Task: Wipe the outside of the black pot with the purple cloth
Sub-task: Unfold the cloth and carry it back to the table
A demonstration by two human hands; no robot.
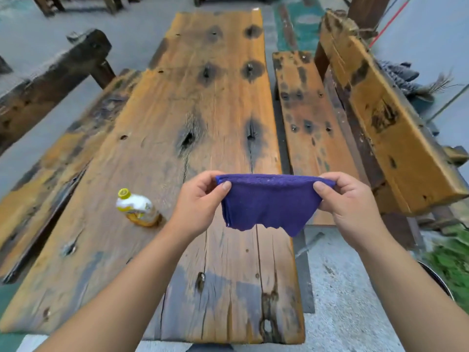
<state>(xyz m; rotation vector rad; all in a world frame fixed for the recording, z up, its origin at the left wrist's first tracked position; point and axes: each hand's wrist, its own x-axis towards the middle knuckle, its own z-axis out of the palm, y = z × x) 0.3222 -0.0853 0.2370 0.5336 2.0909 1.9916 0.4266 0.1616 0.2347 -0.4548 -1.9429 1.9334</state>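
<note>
Bottle [138, 208] upright on table [203, 110] left of hands' purple cloth [266, 204]

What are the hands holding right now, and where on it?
Both hands hold the purple cloth by its folded top edge: left hand pinches the left corner, right hand the right corner.

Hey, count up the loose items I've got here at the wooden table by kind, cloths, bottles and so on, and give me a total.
Cloths: 1, the purple cloth, held up between the left hand and right hand.
Bottles: 1, the yellow-capped bottle standing on the table.
Pots: 0 clearly visible; only a dark curved rim shows at the right edge.
Total: 2
</note>
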